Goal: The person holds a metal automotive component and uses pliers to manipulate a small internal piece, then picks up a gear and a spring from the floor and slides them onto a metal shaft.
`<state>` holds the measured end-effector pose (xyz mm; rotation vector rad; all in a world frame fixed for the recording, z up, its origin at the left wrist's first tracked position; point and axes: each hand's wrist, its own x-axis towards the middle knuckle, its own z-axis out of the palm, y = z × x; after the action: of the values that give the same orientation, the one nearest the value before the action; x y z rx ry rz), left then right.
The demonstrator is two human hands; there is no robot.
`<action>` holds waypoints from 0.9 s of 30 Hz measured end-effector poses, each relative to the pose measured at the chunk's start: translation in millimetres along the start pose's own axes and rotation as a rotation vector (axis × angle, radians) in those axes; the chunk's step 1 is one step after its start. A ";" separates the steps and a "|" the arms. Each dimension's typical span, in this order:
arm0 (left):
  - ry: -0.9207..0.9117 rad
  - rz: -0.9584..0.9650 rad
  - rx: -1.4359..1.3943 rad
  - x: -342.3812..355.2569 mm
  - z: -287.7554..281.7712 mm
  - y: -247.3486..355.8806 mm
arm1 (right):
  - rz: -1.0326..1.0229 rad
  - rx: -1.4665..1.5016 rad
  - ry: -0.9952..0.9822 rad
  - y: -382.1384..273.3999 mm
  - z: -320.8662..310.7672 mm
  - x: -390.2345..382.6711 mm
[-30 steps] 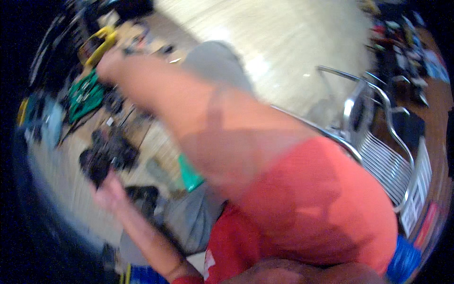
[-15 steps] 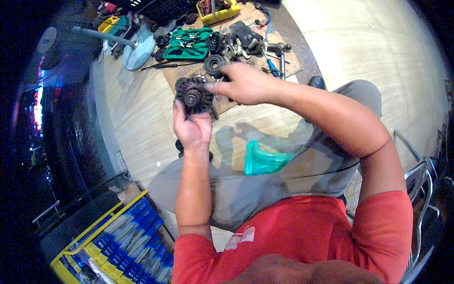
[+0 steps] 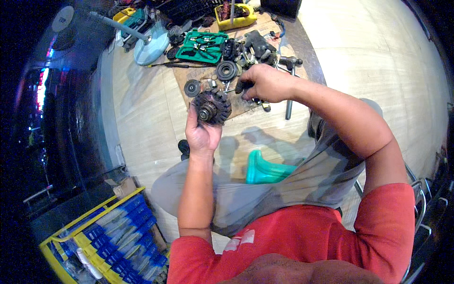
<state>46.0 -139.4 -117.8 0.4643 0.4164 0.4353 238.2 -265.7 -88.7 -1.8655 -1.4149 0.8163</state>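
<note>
My left hand [image 3: 203,138] holds up a dark, greasy round metal part [image 3: 211,108] with finger-like teeth around its rim and a stepped shaft end in the middle. The thumb lies along its left side and the palm is beneath it. To the right, my right hand [image 3: 272,84] hovers over the tools, apart from the part, its blackened fingers bent and the thumb separate from them. I see nothing held in it, though its underside is hidden. Close by lie a ringed black pulley-like wheel [image 3: 226,70] and a smaller dark disc [image 3: 192,88].
Farther back are an open green tool case [image 3: 202,46], a yellow bin [image 3: 235,20] and a pale round stand base [image 3: 151,45]. A hammer [image 3: 289,102] lies right of my right hand. A green boot-shaped object [image 3: 267,169] lies by my legs; a yellow-framed rack [image 3: 101,227] stands lower left.
My right hand has moved off the toothed part to the right, over the tools. The part has tilted in my left hand, and the small dark disc behind it now shows.
</note>
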 end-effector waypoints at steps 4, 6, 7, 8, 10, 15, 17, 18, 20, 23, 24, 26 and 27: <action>-0.120 -0.051 -0.001 -4.5 -13.8 2.3 | -0.092 -0.144 0.089 7.6 -3.2 1.6; -0.149 -0.071 0.002 -5.3 -18.6 3.6 | -0.173 -0.250 0.145 8.7 -8.8 2.7; -0.145 -0.080 0.000 -5.1 -24.1 4.5 | -0.211 -0.276 0.160 5.0 -13.4 -1.0; -0.141 -0.089 -0.002 -5.3 -28.2 4.5 | -0.264 -0.317 0.167 3.5 -15.7 -2.1; -0.166 -0.097 0.032 -4.5 -30.1 2.5 | -0.367 -0.401 0.185 3.6 -20.4 -3.9; -0.159 -0.132 0.151 0.6 -29.6 -2.8 | -0.318 -0.561 0.179 14.0 -19.5 -3.5; -0.146 -0.152 0.105 -0.3 -16.3 -1.3 | -0.198 -0.511 0.134 15.9 -22.8 -6.4; -0.162 -0.142 0.111 -0.9 -12.2 -2.2 | -0.224 -0.477 0.136 16.9 -22.7 -9.6; -0.194 -0.122 0.124 -0.7 -8.3 -4.7 | -0.272 -0.410 0.139 20.2 -23.2 -16.8; -0.228 -0.120 0.189 -2.3 -8.6 -4.1 | -0.299 -0.254 -0.017 10.5 -15.6 -20.4; -0.235 -0.117 0.229 -2.3 -5.7 -4.0 | -0.323 -0.240 -0.007 8.3 -9.9 -21.3; -0.232 -0.128 0.267 -2.0 -3.5 -5.3 | -0.290 -0.184 -0.047 5.0 -4.0 -22.0; -0.232 -0.131 0.293 -2.1 -2.6 -5.6 | -0.283 -0.150 -0.060 3.7 -2.6 -21.1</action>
<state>44.7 -144.1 -122.2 0.7591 0.2840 0.1897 237.6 -287.3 -88.2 -1.7057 -1.7717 0.6446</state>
